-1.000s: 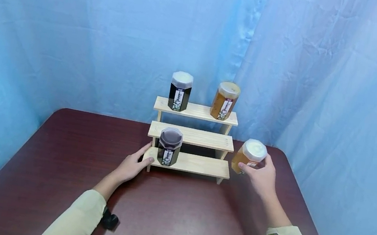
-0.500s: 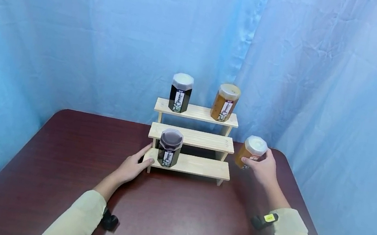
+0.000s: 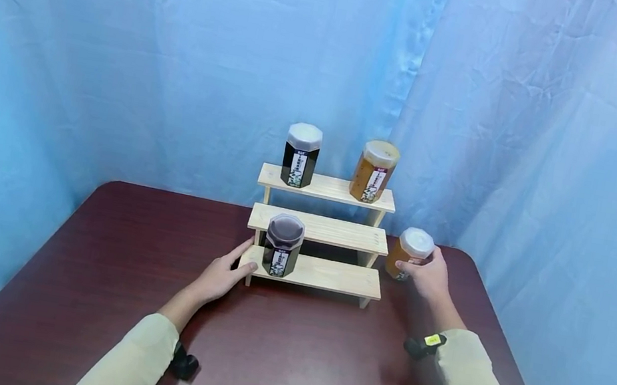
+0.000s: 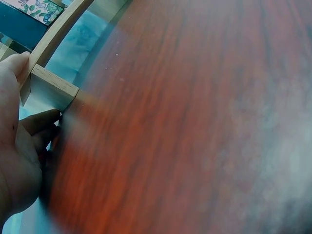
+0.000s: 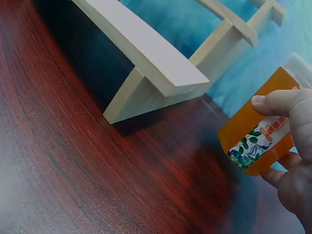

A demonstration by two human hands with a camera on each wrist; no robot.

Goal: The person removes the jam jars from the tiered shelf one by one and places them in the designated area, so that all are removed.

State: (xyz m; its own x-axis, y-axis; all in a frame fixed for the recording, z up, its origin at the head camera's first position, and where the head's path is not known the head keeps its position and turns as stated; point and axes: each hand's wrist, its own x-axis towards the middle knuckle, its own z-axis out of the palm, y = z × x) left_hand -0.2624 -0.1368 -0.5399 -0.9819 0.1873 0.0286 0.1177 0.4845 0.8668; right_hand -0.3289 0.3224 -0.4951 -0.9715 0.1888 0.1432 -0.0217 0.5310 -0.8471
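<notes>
fingers: right hand [image 3: 429, 280] wraps the orange jar [image 3: 408, 254]; left hand [image 3: 223, 273] lies relaxed, thumb and fingertips against the rack's left end.
orange jar: held tilted off the table, just right of the wooden rack [image 3: 325, 276], near the table's [image 3: 87, 292] back right corner.
counts: four jars in all, two dark, two orange; three shelves.
room: middle shelf bare; lower shelf free right of the dark jar [image 3: 281, 254].
right wrist view only: leaf label [image 5: 253, 148].

A staged recording booth rather than a lived-in room: wrinkled blue fabric backdrop [image 3: 185, 52] encloses a dark red-brown table [image 3: 287, 364] on all visible sides, bearing only a small three-tier wooden display rack [image 3: 319, 228] with labelled jars.
</notes>
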